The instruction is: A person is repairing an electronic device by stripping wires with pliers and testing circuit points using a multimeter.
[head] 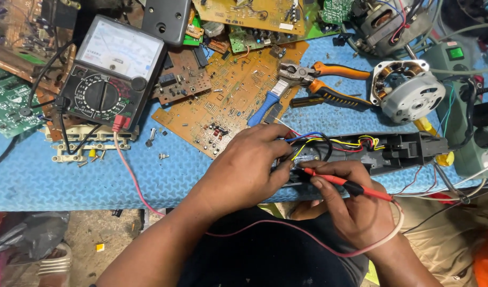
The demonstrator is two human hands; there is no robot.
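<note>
1. The right hand (355, 207) pinches a red test probe (346, 183) between its fingers, tip against the opened black appliance housing (398, 149).
2. The left hand (244, 170) presses its closed fingers on the housing's left end.
3. The analog multimeter (113, 72) sits well left of the housing, on the blue surface (68, 180).

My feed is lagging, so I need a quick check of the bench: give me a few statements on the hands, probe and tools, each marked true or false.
1. The right hand holds a red test probe. True.
2. The left hand rests on the analog multimeter. False: it is at the wires of the opened black device; the meter lies apart, at upper left.
3. Orange-handled pliers lie on the blue mat, above the device. True.
4. The red lead runs to the green power strip. False: it runs to the multimeter.
</note>
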